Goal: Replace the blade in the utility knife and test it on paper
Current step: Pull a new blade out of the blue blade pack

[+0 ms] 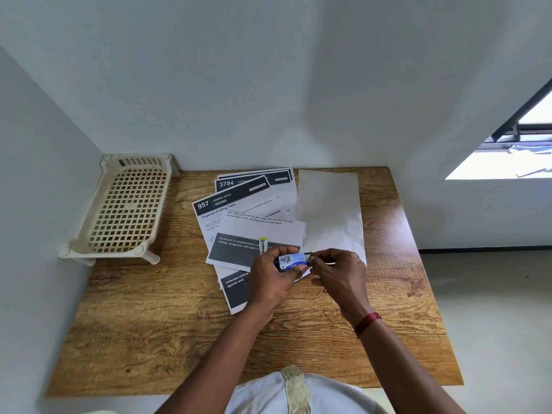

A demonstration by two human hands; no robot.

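My left hand point(270, 274) grips a small blue and white blade case point(292, 262) above the middle of the wooden table point(185, 333). My right hand point(339, 271) pinches the dark right end of that case with thumb and forefinger. The utility knife point(263, 244), silver with a yellow tip, lies on the printed sheets just beyond my left fingers, pointing away from me; its near end is hidden by my hand. Printed paper sheets point(239, 210) are fanned out under it. A blank white sheet point(330, 209) lies to their right.
A cream plastic lattice rack point(125, 207) on short legs stands at the table's far left corner against the walls. White walls close the left and back sides. The table's right edge drops to a pale floor point(493, 309).
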